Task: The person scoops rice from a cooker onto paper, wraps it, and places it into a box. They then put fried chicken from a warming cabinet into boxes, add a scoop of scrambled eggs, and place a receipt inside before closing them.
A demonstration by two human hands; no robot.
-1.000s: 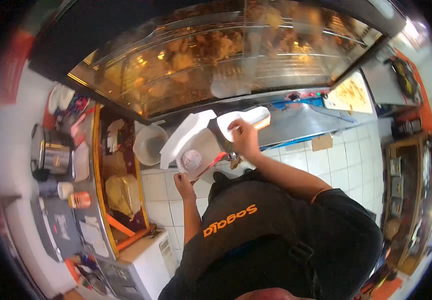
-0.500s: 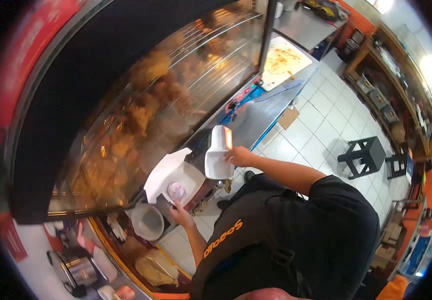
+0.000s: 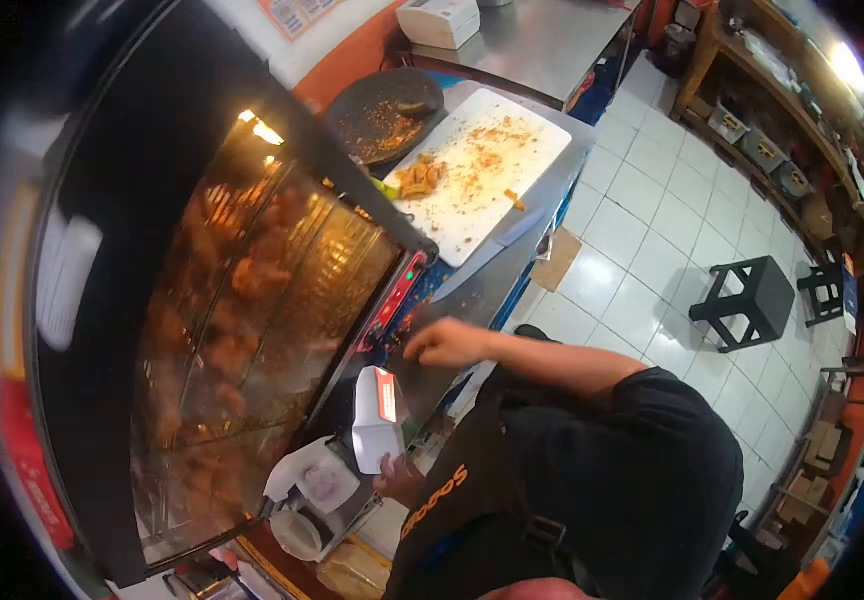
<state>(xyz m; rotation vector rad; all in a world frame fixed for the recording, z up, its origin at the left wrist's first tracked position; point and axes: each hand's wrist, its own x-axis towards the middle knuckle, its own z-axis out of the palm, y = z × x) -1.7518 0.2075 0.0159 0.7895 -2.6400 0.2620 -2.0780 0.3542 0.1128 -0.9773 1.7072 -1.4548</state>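
On the dark apron (image 3: 512, 490) there are orange letters (image 3: 437, 500); the first of them look like "SOGO", and the end cannot be read. The small white box (image 3: 377, 430) carries an orange label (image 3: 386, 395) with pale writing, too small for reading. High on the wall, a poster (image 3: 297, 12) shows orange and grey print, also not legible.

The small white box stands open at the near end of the metal counter (image 3: 487, 290), in front of the glass food warmer (image 3: 252, 320). The person's left hand (image 3: 398, 478) has its fingers at the lower corner of this box; how firmly they grip cannot be told. The right hand (image 3: 452, 343) is above the counter, beyond the box and apart from it, with fingers bent in a narrow curl; whether something is between them cannot be told. Just beside the small box is an open white container (image 3: 287, 472) with a pale pinkish bundle (image 3: 325, 483) inside.

The counter makes a narrow strip between the warmer and the person. Farther along it, a cutting board (image 3: 492, 160) with crumbs takes most of the width, and a long blade (image 3: 474, 268) lies between the board and the outer edge. Past this edge, the tiled floor (image 3: 622, 190) gives wide room, with a black stool (image 3: 747, 300) standing on it.
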